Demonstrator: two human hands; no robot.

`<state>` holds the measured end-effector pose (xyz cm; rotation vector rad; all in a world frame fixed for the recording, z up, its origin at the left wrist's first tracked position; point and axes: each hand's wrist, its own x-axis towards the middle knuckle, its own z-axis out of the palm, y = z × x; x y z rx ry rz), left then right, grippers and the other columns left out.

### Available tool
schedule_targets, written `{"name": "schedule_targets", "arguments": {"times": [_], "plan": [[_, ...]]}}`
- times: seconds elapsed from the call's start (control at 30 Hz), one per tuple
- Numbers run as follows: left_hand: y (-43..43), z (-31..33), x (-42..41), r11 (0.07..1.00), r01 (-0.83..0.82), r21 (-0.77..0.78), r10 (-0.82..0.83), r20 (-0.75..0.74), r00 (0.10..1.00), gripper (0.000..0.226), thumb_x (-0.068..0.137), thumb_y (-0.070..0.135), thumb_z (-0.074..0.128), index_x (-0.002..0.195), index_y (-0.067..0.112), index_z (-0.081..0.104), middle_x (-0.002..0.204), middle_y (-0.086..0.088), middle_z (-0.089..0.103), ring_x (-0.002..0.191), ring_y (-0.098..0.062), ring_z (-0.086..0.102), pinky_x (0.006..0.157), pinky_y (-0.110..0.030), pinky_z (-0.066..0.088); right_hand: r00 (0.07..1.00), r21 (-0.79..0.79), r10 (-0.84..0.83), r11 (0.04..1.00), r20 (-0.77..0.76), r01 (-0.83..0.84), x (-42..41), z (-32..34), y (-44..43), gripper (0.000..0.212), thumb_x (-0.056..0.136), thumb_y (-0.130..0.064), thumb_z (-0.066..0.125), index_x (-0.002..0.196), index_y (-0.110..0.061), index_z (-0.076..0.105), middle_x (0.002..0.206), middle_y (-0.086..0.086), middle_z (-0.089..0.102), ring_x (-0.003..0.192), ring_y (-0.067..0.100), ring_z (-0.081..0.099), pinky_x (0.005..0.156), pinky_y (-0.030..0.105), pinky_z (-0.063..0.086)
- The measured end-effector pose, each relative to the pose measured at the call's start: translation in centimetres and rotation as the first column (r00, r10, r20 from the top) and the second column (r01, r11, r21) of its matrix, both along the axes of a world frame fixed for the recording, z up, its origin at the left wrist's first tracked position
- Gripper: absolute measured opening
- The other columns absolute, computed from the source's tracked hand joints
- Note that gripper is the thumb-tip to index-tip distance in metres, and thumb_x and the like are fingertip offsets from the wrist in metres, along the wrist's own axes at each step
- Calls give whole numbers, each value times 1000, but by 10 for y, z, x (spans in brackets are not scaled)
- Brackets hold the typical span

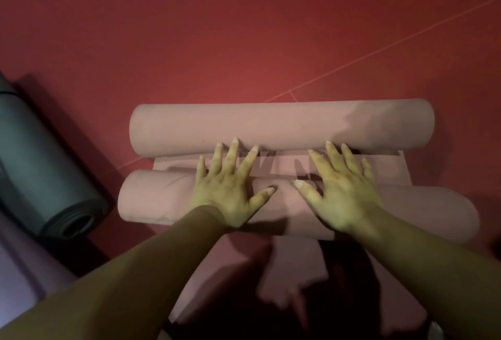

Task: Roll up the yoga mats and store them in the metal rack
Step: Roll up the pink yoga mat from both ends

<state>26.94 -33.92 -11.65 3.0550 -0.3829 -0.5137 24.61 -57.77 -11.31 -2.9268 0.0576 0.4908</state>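
Two pink rolls lie side by side on the red floor (244, 28), straight across the view. The far roll (282, 125) shows both of its round ends. The near roll (151, 201) has its right end close to the edge of the view. A flat strip (385, 169) of pink lies between them. I cannot tell if the rolls are one mat or two.

The left hand (230, 190) and right hand (341, 196) rest palm down on the middle of the near roll. The fingers (233, 151) are straight and spread wide, holding nothing, and their tips touch the near side of the far roll. Brown sleeves (135, 272) cover both arms to the wrists.

Wide red floor runs on past the far roll, with a thin pale line (379, 49) crossing it on a slant. To the left, a band of floor parts the pink rolls from a gray mat (40, 166). The gray mat is rolled up, its open end faces the camera, and its far part is cut off by the left edge. A purple mat (16, 266) sits in the bottom left corner, mostly cut off too.

Below the hands, a flat sheet (292, 258) of pink runs toward the person, but dark shadows cover it and its edges are blurry. The arms hide part of the near roll. A small pale thing (436, 331) at the bottom right is too cut off to name.
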Motion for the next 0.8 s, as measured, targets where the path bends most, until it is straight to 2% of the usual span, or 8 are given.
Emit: {"name": "schedule_targets", "arguments": {"times": [0.13, 0.27, 0.63, 0.8], "plan": [[0, 1, 4, 1000, -7, -5, 7, -8, 1000, 91, 81, 91, 10, 156, 46, -16, 168, -1, -18, 155, -29, -14, 123, -57, 0, 1000, -3, -6, 1000, -4, 6, -5, 2, 1, 95, 78, -85, 4, 159, -36, 18, 171, -4, -4, 157, 23, -8, 124, 55, 3], [-1, 3, 21, 1000, -7, 7, 8, -34, 999, 90, 82, 89, 12, 156, 45, -17, 168, -5, -18, 155, -30, -13, 124, -57, 1, 998, -17, 52, 998, -20, -52, -10, 2, 2, 90, 82, -83, 7, 160, -37, 12, 170, -5, -11, 156, 21, -13, 125, 54, -1], [-2, 4, 23, 997, 12, -82, -8, 42, 999, 82, 83, 82, 6, 156, 49, -10, 169, -5, -13, 156, -28, -11, 124, -54, -2, 1000, -32, 26, 999, 15, -26, 9, 0, 0, 93, 79, -84, 11, 159, -37, 19, 171, -2, 1, 157, 24, -4, 125, 52, 5], [-4, 4, 2, 998, 53, -34, -51, 55, 997, 81, 82, 80, -5, 156, 47, -14, 169, -1, -16, 156, -25, -14, 124, -51, -1, 999, -17, 21, 1000, 25, -21, 12, 0, -1, 93, 80, -84, 13, 159, -36, 19, 171, 0, 4, 157, 24, -2, 125, 52, 6]]}}
